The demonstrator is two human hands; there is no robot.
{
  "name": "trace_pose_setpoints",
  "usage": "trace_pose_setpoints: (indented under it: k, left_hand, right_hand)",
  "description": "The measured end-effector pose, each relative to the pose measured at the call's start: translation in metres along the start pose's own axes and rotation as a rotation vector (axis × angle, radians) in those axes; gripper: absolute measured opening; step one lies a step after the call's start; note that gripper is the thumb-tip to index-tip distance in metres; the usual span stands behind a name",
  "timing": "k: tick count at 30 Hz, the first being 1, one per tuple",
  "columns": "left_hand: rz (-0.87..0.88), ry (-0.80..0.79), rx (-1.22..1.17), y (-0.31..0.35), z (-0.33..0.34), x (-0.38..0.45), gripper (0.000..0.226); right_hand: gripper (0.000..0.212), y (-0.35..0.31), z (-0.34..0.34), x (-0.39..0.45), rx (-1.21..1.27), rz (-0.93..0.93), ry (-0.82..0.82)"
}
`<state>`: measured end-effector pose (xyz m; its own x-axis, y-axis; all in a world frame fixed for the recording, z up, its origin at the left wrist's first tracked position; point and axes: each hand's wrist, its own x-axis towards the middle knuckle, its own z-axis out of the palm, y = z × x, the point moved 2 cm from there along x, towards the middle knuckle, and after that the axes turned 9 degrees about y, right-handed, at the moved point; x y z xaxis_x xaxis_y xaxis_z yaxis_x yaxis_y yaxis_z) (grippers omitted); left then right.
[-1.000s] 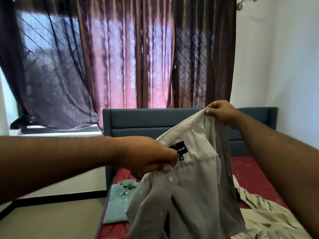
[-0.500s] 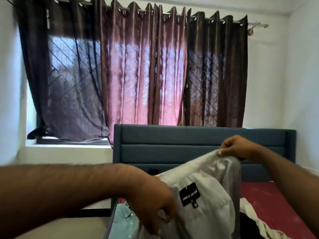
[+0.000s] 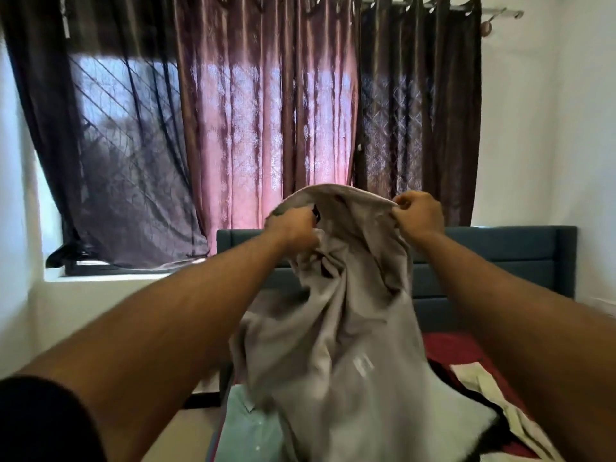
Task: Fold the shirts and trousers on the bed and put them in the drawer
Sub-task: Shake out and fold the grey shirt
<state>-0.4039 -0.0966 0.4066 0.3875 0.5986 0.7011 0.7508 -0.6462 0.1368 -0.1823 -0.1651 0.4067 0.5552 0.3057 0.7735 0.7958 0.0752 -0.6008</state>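
Curtained bedroom: my left hand (image 3: 293, 228) and right hand (image 3: 418, 213) pinch the unfolded grey shirt (image 3: 336, 328); more clothes wait on the bed (image 3: 450, 345).

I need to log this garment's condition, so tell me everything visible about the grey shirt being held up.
The grey shirt looks like soft, light woven cloth, blurred here. It hangs crumpled, unfolded, above the bed. The left hand and right hand each grip its top edge, which arches between them. A dark label shows beside the left hand.
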Motion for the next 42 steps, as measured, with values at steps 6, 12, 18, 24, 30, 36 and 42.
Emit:
trace_pose_setpoints:
  k: [6,12,18,24,30,36,42]
  left_hand:
    - [-0.120,-0.116,-0.712,0.028,0.042,-0.115,0.042]
    - [-0.743,-0.275,-1.134,0.033,0.143,-0.344,0.026]
    - [-1.325,-0.422,-1.113,0.034,0.230,-0.541,0.021]
    - [-1.467,-0.290,-1.272,0.034,0.243,-0.563,0.005]
    - [-1.489,-0.136,-1.268,0.035,0.243,-0.568,0.004]
    - [-1.407,-0.152,-1.317,0.037,0.243,-0.569,0.002]
    - [-1.331,-0.130,-1.268,0.037,0.245,-0.565,0.003]
  right_hand:
    - [0.013,0.034,-0.021,-0.095,0.210,0.343,-0.694]
    - [0.006,0.126,-0.049,-0.314,0.357,0.722,-0.823]
    - [0.015,0.193,-0.058,-0.523,0.368,1.240,-0.806]
    - [0.028,0.190,-0.055,-0.554,0.578,1.341,-0.743]
    - [0.028,0.186,-0.058,-0.554,0.538,1.152,-0.729]
    - [0.032,0.185,-0.056,-0.558,0.502,1.056,-0.713]
    - [0.033,0.187,-0.052,-0.563,0.514,1.029,-0.676]
